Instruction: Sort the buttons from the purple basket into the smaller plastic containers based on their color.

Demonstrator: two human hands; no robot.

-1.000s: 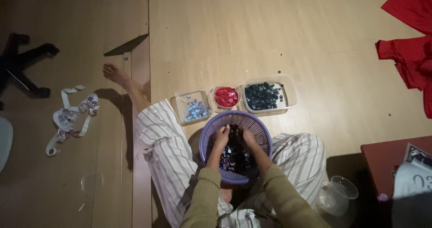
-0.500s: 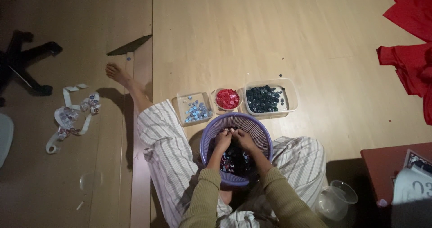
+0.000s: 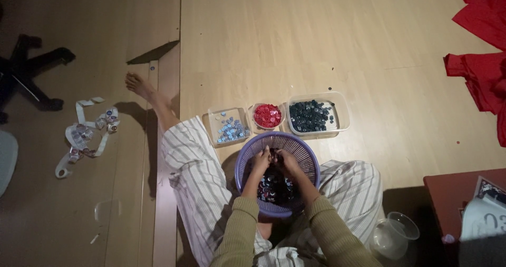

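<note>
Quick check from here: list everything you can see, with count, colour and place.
Basket: one, purple, between the legs, holding mixed bottle caps.
Left tub: one, clear, light blue caps.
Middle tub: one, clear, red caps.
Right tub: one, clear, dark blue caps.
Ribbon bundle: one, white, floor left.
Chair base: one, black, far left.
Cloth: red, upper right.
Jug: one, clear, lower right.
Left hand, right hand: in the basket, grip unclear.

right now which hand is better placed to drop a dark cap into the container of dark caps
Right, probably. Both hands are in the purple basket, but the right hand is on the side nearer the dark-cap container, up and to the right. The left hand would have to cross over it.
</note>
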